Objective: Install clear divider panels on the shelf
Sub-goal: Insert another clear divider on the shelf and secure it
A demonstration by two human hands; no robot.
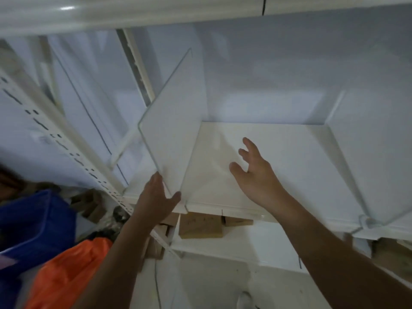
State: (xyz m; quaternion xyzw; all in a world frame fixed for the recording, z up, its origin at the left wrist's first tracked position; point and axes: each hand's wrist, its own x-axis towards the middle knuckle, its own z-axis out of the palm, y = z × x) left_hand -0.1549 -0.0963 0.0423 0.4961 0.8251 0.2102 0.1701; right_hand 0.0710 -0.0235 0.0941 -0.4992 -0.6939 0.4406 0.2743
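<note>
A clear divider panel (pixel 176 128) stands upright on the white shelf (pixel 289 157), running from the front lip toward the back wall. My left hand (pixel 157 197) grips the panel's lower front edge near the shelf lip. My right hand (pixel 254 168) hovers over the shelf to the right of the panel, fingers spread and empty. A second clear divider (pixel 361 152) stands upright at the right side of the same shelf, its front hooked over the lip.
A white slotted upright (pixel 62 143) runs along the left. The shelf above (pixel 156 12) overhangs the work area. Cardboard boxes (pixel 200 226) sit on the lower shelf. A blue bin (pixel 33 221) and an orange bag (pixel 66 273) lie at lower left.
</note>
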